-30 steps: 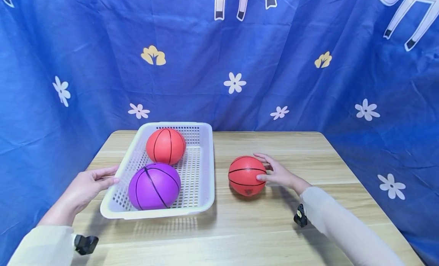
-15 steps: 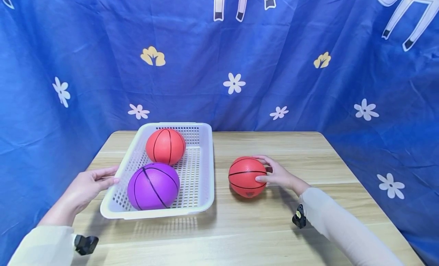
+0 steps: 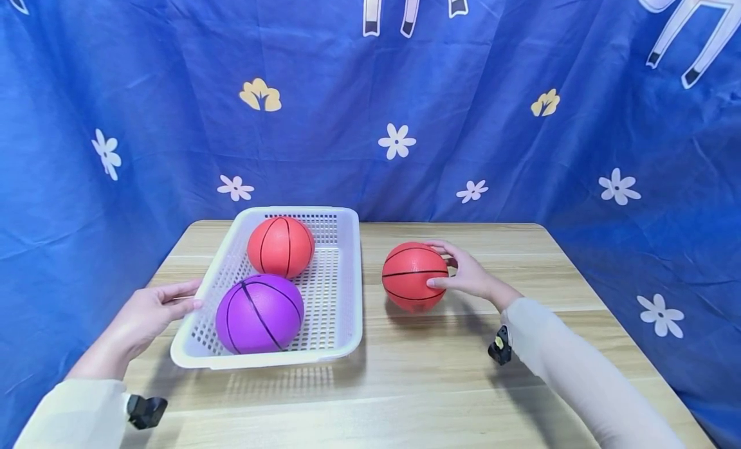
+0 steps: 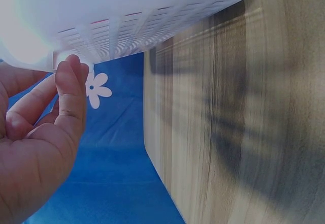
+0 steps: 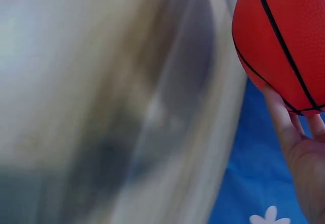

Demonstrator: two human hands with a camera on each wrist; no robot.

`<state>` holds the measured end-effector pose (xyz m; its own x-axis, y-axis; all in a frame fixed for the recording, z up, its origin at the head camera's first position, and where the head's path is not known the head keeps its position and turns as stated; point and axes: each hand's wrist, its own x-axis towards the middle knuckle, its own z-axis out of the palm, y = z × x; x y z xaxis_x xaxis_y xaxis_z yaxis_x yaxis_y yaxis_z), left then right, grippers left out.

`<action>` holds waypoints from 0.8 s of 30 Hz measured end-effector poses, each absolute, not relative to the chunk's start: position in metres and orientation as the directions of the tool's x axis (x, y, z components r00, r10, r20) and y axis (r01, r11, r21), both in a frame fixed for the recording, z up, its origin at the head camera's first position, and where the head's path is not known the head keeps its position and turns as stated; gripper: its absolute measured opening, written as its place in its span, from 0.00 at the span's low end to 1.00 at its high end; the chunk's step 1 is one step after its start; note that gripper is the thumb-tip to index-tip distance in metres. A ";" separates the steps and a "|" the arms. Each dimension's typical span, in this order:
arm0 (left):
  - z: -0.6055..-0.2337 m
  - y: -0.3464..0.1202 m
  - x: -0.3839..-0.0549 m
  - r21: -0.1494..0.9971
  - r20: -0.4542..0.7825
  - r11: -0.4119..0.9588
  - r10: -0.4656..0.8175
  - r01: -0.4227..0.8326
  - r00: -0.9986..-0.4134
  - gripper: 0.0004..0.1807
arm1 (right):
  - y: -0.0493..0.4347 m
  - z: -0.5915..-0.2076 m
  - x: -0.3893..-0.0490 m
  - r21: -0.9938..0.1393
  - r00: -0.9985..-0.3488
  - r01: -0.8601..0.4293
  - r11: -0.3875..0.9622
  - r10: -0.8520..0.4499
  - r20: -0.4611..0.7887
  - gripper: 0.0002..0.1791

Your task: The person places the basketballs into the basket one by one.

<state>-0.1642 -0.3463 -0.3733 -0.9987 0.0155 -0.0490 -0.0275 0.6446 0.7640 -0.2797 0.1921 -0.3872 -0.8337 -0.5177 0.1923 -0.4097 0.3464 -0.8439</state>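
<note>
My left hand (image 3: 147, 314) pinches the left rim of a white plastic basket (image 3: 354, 294) with slotted sides. In the left wrist view the fingers (image 4: 70, 94) come up at the edge of that rim. Inside the basket, a red ball with black basketball lines (image 3: 280, 246) lies at the back and a purple ball (image 3: 260, 315) in front of it. To the right of the basket, my right hand (image 3: 471, 278) grips another red ball (image 3: 411, 269) from its right side, thumb in front. The right wrist view shows this ball (image 5: 284, 41) held above the table, its shadow below.
Basket and balls are on or over a light wood table (image 3: 405, 384). A blue curtain (image 3: 324, 140) with white flowers and animal prints hangs behind and along both sides. Each sleeve carries a small black wrist camera (image 3: 146, 412).
The right hand has raised the red ball, which sits slightly farther up and left in the head view. The left hand and the basket have stayed almost in place.
</note>
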 end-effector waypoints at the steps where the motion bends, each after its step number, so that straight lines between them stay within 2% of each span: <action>1: -0.373 -0.346 -0.164 0.763 -0.050 0.646 0.016 -0.028 -0.999 0.34 | 0.190 -0.383 -0.281 -0.840 -0.834 -0.416 0.349 -0.514 0.199 0.42; 11: -0.374 -0.347 -0.165 0.768 -0.051 0.640 0.019 -0.027 -0.999 0.34 | 0.164 -0.347 -0.292 -0.842 -0.833 -0.458 0.286 -0.469 0.295 0.45; 24: -0.373 -0.347 -0.165 0.768 -0.048 0.640 0.017 -0.026 -0.999 0.34 | 0.105 -0.333 -0.297 -0.821 -0.772 -0.532 0.207 -0.517 0.370 0.43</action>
<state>-0.1650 -0.3471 -0.3735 -0.9987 0.0166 -0.0482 -0.0264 0.6400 0.7679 -0.2968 0.1053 -0.3327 -0.7718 -0.5170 0.3702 -0.5322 0.2066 -0.8210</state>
